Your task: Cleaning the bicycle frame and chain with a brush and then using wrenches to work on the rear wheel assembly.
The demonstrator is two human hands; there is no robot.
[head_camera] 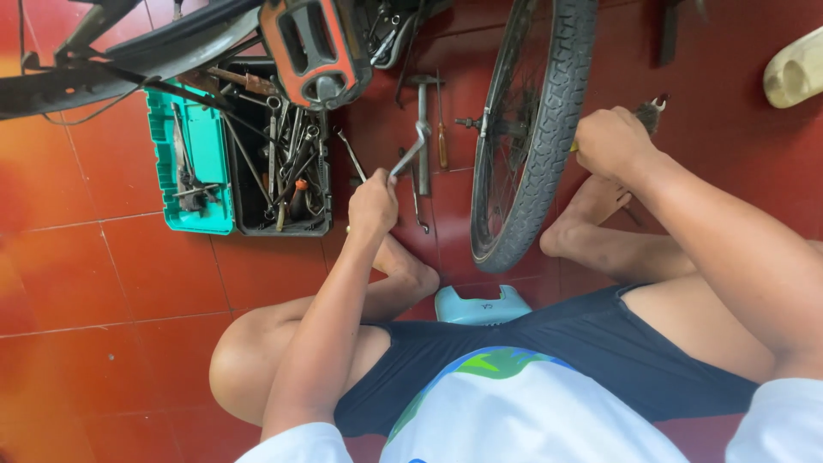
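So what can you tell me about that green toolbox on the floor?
The toolbox lies wide open on the red tiled floor, left of the bicycle wheel. Its teal lid is folded flat to the left with a few small tools resting in it. The dark tray beside it is crammed with metal wrenches and other hand tools in a jumble. It looks like plastic. A bicycle pedal hangs above its top edge. Neither hand touches it; the left hand is nearest.

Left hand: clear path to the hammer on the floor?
Probably yes. The left hand already holds a wrench right beside the hammer, with only floor and small tools between. Its grip is full, though. The wheel stands off to the right, out of the way.
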